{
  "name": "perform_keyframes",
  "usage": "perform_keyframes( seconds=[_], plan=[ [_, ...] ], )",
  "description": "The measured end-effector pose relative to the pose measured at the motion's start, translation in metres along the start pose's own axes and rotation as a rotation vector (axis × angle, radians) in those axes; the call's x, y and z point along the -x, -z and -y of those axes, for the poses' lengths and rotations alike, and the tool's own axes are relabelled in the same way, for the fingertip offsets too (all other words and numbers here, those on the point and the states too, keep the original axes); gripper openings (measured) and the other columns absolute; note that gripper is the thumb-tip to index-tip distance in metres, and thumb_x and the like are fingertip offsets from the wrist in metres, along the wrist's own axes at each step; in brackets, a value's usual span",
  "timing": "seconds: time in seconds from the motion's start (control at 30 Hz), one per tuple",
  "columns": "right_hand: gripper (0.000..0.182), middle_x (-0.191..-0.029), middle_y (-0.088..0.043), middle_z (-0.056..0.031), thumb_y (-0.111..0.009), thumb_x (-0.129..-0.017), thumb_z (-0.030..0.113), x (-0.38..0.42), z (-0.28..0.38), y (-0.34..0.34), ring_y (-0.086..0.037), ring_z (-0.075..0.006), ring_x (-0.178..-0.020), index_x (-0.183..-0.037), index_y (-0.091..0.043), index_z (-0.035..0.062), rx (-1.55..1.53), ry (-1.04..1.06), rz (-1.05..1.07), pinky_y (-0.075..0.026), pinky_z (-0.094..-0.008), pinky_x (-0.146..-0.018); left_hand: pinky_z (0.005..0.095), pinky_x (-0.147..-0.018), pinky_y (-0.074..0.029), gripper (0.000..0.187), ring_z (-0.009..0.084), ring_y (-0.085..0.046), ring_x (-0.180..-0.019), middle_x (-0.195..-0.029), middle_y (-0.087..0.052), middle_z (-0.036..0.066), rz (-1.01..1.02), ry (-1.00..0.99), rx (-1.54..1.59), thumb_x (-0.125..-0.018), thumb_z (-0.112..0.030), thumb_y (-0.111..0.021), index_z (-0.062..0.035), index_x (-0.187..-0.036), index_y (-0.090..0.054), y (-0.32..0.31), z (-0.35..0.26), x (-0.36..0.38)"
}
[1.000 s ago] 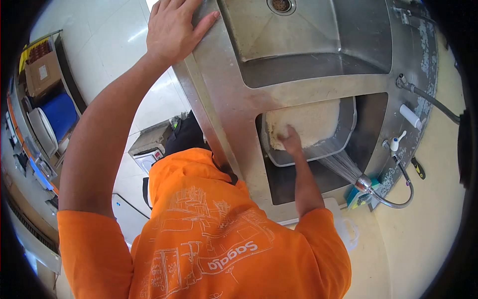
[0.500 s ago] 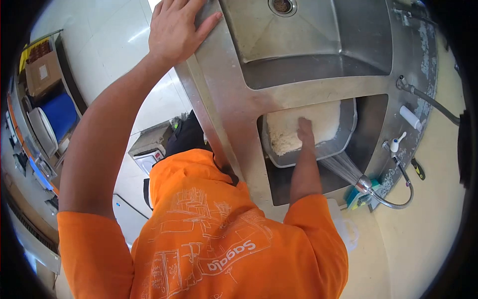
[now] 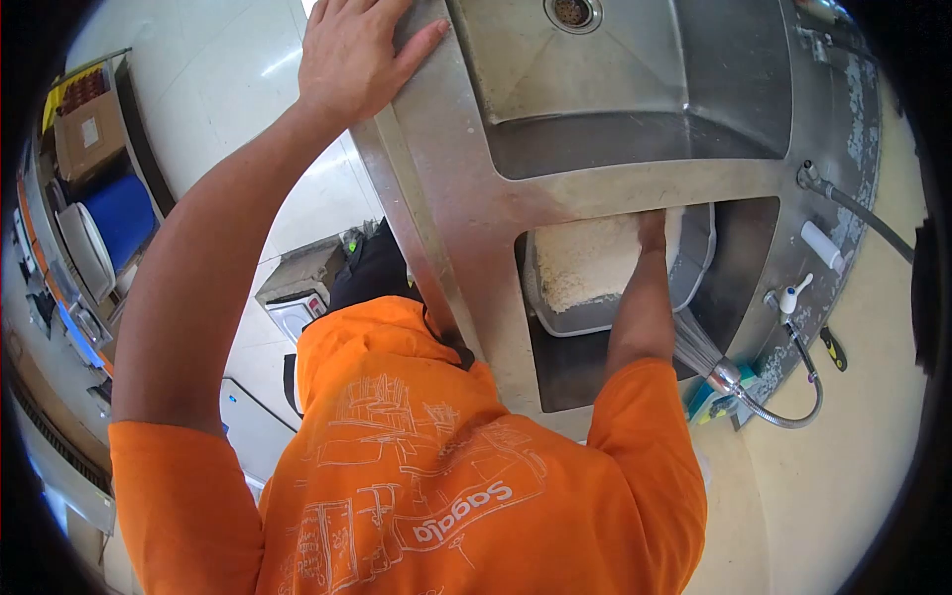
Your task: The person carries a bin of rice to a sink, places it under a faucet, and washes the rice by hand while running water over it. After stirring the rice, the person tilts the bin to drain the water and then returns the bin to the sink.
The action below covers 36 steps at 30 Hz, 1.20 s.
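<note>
Two hands in view, well apart. Left hand point(image 3: 359, 61): open, palm down on the metal rim of the sink table point(image 3: 446, 149), thumb out to the side, holding nothing. Right hand point(image 3: 652, 230): inside the grey tub point(image 3: 580, 321), at its far side; fingertips hidden, grip cannot be told. Tub sits in the smaller basin point(image 3: 570, 372), long axis roughly left to right. Pale, rice-like grains point(image 3: 585, 260) lie mostly to the left of the right hand, a narrow strip to its right. Right hand is the nearer one. Spray head point(image 3: 725, 377) beside the forearm, jetting toward the tub's near right corner.
</note>
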State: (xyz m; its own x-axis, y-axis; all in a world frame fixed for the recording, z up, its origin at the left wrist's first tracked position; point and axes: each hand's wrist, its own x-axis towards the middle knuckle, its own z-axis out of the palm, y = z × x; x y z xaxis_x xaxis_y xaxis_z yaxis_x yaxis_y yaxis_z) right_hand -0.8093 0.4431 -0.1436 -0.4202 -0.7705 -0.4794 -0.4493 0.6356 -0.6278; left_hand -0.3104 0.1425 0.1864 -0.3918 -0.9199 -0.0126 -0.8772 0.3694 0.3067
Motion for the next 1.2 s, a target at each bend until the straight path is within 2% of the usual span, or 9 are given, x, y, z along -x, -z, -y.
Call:
perform_keyframes(
  seconds=[0.13,0.17,0.27,0.33,0.4,0.57,0.9,1.0,1.2],
  plan=[
    [0.059,-0.144,-0.05,-0.007,-0.051,-0.098,0.043,-0.005,-0.072,-0.009,-0.05,-0.0268,-0.128,-0.145,-0.043,0.0076,-0.66,-0.21,0.332,-0.038,-0.042,-0.109,0.0504,-0.11,-0.032,0.045,0.0325,-0.041,-0.132,-0.134,-0.051,0.013,-0.002,0.001,0.002,-0.088,-0.034,-0.062,-0.0087,-0.125,-0.056,0.002,-0.001,-0.003],
    [0.062,-0.145,-0.049,-0.0069,-0.049,-0.099,0.046,0.014,-0.038,-0.008,-0.049,-0.0265,-0.129,-0.147,-0.041,0.0079,-0.839,-0.474,0.431,-0.038,-0.0425,-0.11,0.0504,-0.11,-0.032,0.045,0.0324,-0.041,-0.132,-0.134,-0.051,0.012,0.01,0.0,0.005,-0.088,-0.033,-0.063,-0.0087,-0.125,-0.056,0.002,0.0,-0.002],
    [0.051,-0.144,-0.05,-0.0034,-0.042,-0.102,0.036,0.063,0.032,-0.021,-0.047,-0.0245,-0.131,-0.147,-0.041,0.0121,-1.059,-0.659,0.381,-0.033,-0.0371,-0.113,0.0504,-0.109,-0.033,0.044,0.0321,-0.042,-0.131,-0.134,-0.051,0.012,0.003,0.008,0.003,-0.088,-0.033,-0.063,-0.0087,-0.125,-0.056,0.002,-0.002,-0.001],
    [0.053,-0.141,-0.053,-0.0033,-0.044,-0.1,0.042,0.105,0.085,-0.018,-0.05,-0.0251,-0.128,-0.145,-0.045,0.013,-0.991,-0.489,0.34,-0.036,-0.039,-0.111,0.0504,-0.109,-0.033,0.044,0.0321,-0.042,-0.131,-0.134,-0.051,0.012,0.004,0.007,0.023,-0.088,-0.032,-0.063,-0.0086,-0.125,-0.056,0.003,-0.002,-0.001],
    [0.056,-0.136,-0.058,-0.0034,-0.05,-0.096,0.052,0.073,0.009,-0.042,-0.054,-0.0259,-0.125,-0.138,-0.053,0.0143,-0.964,-0.822,0.385,-0.041,-0.0449,-0.108,0.0503,-0.109,-0.033,0.044,0.032,-0.042,-0.131,-0.134,-0.051,0.012,0.009,0.013,0.026,-0.089,-0.032,-0.063,-0.0085,-0.125,-0.056,0.003,-0.003,-0.001],
    [0.057,-0.135,-0.059,-0.0038,-0.048,-0.095,0.054,0.115,0.112,-0.034,-0.055,-0.0274,-0.124,-0.136,-0.055,0.0146,-1.171,-0.848,0.327,-0.042,-0.0505,-0.106,0.0502,-0.109,-0.033,0.044,0.032,-0.041,-0.131,-0.135,-0.05,0.012,0.003,-0.006,0.02,-0.089,-0.033,-0.063,-0.0082,-0.125,-0.055,0.003,-0.002,-0.001],
    [0.046,-0.13,-0.061,-0.0093,-0.048,-0.1,0.039,0.142,0.096,-0.009,-0.058,-0.0284,-0.12,-0.134,-0.054,0.009,-1.393,-0.76,0.391,-0.045,-0.0453,-0.104,0.0507,-0.109,-0.033,0.045,0.0327,-0.041,-0.131,-0.135,-0.051,0.013,0.001,-0.014,0.005,-0.088,-0.035,-0.062,-0.0085,-0.125,-0.055,0.003,-0.001,-0.001],
    [0.046,-0.133,-0.058,-0.0115,-0.047,-0.101,0.033,0.144,0.083,-0.001,-0.055,-0.0264,-0.124,-0.137,-0.051,0.0047,-0.952,-0.656,0.303,-0.042,-0.0433,-0.107,0.0507,-0.108,-0.033,0.045,0.0328,-0.041,-0.131,-0.134,-0.051,0.013,-0.018,-0.03,0.007,-0.088,-0.035,-0.062,-0.0086,-0.124,-0.056,0.001,0.002,0.001],
    [0.058,-0.142,-0.049,-0.0165,-0.058,-0.095,0.028,0.16,0.185,-0.027,-0.044,-0.03,-0.134,-0.142,-0.042,-0.0016,-0.107,-0.21,0.289,-0.034,-0.0416,-0.112,0.0503,-0.108,-0.033,0.043,0.0326,-0.042,-0.131,-0.133,-0.052,0.013,-0.022,-0.026,0.053,-0.088,-0.033,-0.062,-0.0078,-0.122,-0.057,0.004,0.0,0.001]
  ],
)
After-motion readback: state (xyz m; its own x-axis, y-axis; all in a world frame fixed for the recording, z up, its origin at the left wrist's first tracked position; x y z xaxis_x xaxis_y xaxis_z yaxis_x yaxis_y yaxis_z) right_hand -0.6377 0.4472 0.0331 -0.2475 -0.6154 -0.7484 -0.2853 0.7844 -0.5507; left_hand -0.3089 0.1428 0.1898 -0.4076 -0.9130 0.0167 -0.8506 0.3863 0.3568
